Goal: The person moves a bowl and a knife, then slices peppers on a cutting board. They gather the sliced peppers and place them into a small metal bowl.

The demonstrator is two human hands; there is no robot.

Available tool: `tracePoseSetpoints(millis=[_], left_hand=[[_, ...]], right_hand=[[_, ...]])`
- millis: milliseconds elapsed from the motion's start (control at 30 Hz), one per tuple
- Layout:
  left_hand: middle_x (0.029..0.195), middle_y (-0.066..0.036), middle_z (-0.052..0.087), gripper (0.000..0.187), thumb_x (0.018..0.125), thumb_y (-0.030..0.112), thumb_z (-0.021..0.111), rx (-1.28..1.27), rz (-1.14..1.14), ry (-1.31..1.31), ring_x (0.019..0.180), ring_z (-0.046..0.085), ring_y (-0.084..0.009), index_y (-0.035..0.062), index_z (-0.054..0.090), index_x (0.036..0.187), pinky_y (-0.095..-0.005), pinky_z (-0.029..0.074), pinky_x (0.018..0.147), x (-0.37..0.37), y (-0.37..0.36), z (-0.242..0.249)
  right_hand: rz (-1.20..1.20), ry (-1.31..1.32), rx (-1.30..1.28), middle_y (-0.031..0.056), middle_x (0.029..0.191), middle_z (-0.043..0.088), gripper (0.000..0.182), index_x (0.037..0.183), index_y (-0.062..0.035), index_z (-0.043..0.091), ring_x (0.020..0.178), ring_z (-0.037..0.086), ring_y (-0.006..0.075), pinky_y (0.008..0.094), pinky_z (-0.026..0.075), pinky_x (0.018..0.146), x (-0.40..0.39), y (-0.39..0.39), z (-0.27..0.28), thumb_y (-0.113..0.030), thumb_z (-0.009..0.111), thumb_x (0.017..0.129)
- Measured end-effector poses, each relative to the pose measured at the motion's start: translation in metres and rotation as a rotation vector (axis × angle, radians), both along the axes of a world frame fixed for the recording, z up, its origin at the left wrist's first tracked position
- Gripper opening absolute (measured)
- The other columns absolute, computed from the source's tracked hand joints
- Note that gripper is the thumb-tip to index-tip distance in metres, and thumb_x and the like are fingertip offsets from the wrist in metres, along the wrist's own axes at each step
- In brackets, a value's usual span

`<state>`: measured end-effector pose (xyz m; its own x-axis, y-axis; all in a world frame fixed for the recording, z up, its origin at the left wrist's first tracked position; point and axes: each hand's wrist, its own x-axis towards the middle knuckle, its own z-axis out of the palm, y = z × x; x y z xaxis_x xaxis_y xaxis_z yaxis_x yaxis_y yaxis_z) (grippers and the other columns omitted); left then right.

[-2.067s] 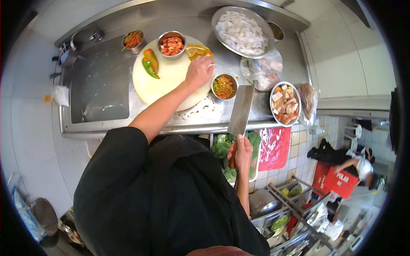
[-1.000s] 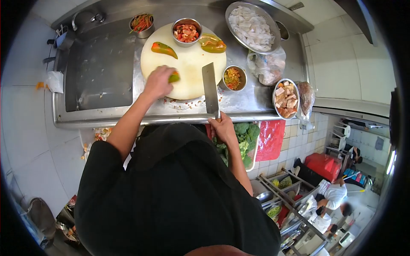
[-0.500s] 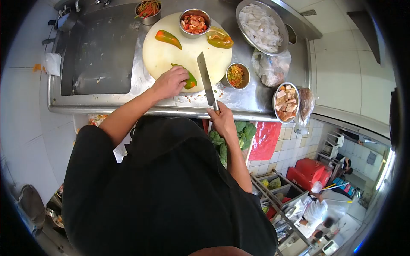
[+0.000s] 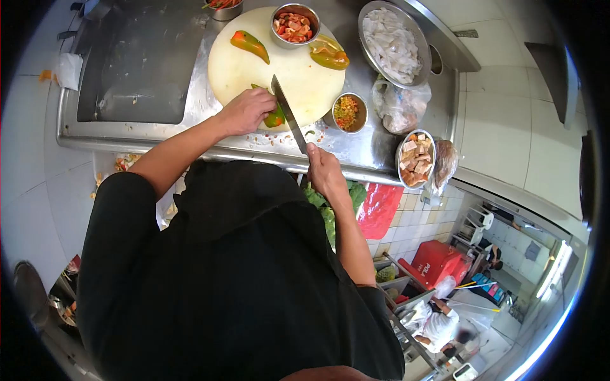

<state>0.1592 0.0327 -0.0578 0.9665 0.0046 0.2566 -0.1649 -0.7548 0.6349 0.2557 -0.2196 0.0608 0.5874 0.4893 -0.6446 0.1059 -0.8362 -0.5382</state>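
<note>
My left hand [image 4: 249, 111] presses its bent fingers onto a green pepper piece [image 4: 275, 118] at the near edge of the round white cutting board [image 4: 298, 73]. In my right hand [image 4: 325, 170] is the handle of a long kitchen knife [image 4: 290, 115]. Its blade points away from me, close along the right side of the pepper piece. Farther up the board lie an orange-green pepper piece [image 4: 249, 46] and a yellow-green one [image 4: 330, 53]. A metal bowl of chopped red pieces [image 4: 295, 26] stands at the board's far edge.
Right of the board are a small bowl of diced peppers [image 4: 349, 113], a large bowl of whitish strips [image 4: 391, 46], a plastic bag [image 4: 400, 105] and a bowl of cubed pieces [image 4: 416, 160]. A sink [image 4: 136, 70] lies left. A person in white [image 4: 438, 327] is beyond.
The knife has swung left across the board to the pepper piece under my left hand. The view has shifted slightly.
</note>
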Motion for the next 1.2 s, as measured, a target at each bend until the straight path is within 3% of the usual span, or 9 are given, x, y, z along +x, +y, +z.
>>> tracePoseSetpoints(millis=[100,200,300,767,867,900,1033,1133,1200], left_hand=[[0.112,-0.010,0.068,0.019,0.082,0.006,0.072,0.005,0.008,-0.058,0.110,0.061,-0.0320,0.0044,0.066,0.101,-0.0438,0.050,0.095,0.001,0.001,-0.005],[0.115,-0.012,0.068,0.021,0.083,0.005,0.071,-0.005,0.008,-0.038,0.113,0.060,-0.0332,0.0028,0.067,0.104,-0.0441,0.049,0.098,-0.001,0.000,-0.002],[0.115,-0.013,0.068,0.022,0.084,0.005,0.071,-0.024,0.008,-0.018,0.113,0.060,-0.0340,0.0019,0.066,0.105,-0.0444,0.048,0.099,-0.003,-0.001,-0.006],[0.112,-0.015,0.066,0.018,0.085,0.004,0.070,-0.115,0.005,-0.098,0.112,0.060,-0.0359,0.0012,0.066,0.103,-0.0450,0.048,0.099,-0.005,0.003,-0.013],[0.111,-0.014,0.065,0.017,0.086,0.005,0.071,-0.160,0.038,-0.109,0.110,0.060,-0.0359,0.0018,0.066,0.102,-0.0449,0.048,0.099,-0.008,-0.001,-0.016],[0.110,-0.014,0.065,0.017,0.086,0.006,0.071,-0.189,0.042,-0.093,0.110,0.060,-0.0358,0.0021,0.066,0.102,-0.0448,0.048,0.099,-0.009,-0.003,-0.018],[0.109,-0.013,0.065,0.017,0.086,0.009,0.073,-0.158,0.094,-0.149,0.109,0.060,-0.0356,0.0024,0.067,0.101,-0.0447,0.048,0.098,-0.010,0.001,-0.016],[0.109,-0.013,0.065,0.018,0.086,0.010,0.074,-0.112,0.103,-0.114,0.109,0.060,-0.0354,0.0026,0.068,0.101,-0.0444,0.048,0.098,-0.011,0.000,-0.014],[0.110,-0.013,0.065,0.018,0.086,0.011,0.074,-0.099,0.103,-0.123,0.109,0.060,-0.0353,0.0028,0.068,0.101,-0.0443,0.048,0.097,-0.010,0.000,-0.014]], right_hand=[[0.078,-0.087,0.064,0.0114,0.060,0.057,0.066,0.096,0.0045,0.068,0.056,0.058,0.0237,0.0431,0.048,0.063,0.007,-0.008,-0.004,-0.052,0.039,0.113],[0.042,0.014,-0.016,0.0096,0.060,0.056,0.065,0.101,0.0045,0.070,0.055,0.057,0.0212,0.0423,0.048,0.062,0.010,-0.001,0.002,-0.052,0.039,0.113],[0.105,-0.161,0.104,0.0370,0.101,0.069,0.060,0.119,0.0046,0.071,0.104,0.064,0.0567,0.0547,0.051,0.091,0.000,0.009,-0.031,-0.047,0.040,0.112],[0.079,-0.043,-0.020,0.0355,0.108,0.069,0.056,0.124,0.0025,0.070,0.109,0.063,0.0547,0.0522,0.051,0.095,0.010,0.020,-0.009,-0.045,0.043,0.112],[0.102,-0.139,0.098,0.0232,0.075,0.066,0.057,0.104,0.0061,0.069,0.071,0.068,0.0331,0.0456,0.052,0.073,0.000,0.004,-0.040,-0.045,0.044,0.113],[0.122,-0.178,0.106,0.0367,0.109,0.068,0.055,0.123,0.0015,0.071,0.111,0.063,0.0545,0.0547,0.050,0.096,-0.003,0.011,-0.045,-0.045,0.044,0.112],[0.092,-0.131,0.042,0.0371,0.108,0.068,0.055,0.120,0.0021,0.072,0.110,0.062,0.0561,0.0554,0.049,0.095,0.002,0.027,-0.030,-0.044,0.043,0.112],[0.107,-0.052,-0.031,0.0356,0.096,0.069,0.060,0.112,0.0086,0.068,0.095,0.066,0.0526,0.0513,0.050,0.090,0.007,0.031,-0.005,-0.045,0.040,0.113],[0.146,-0.160,0.077,0.0254,0.077,0.067,0.062,0.104,0.0087,0.067,0.076,0.067,0.0401,0.0480,0.052,0.077,0.007,0.012,-0.028,-0.047,0.041,0.113]])
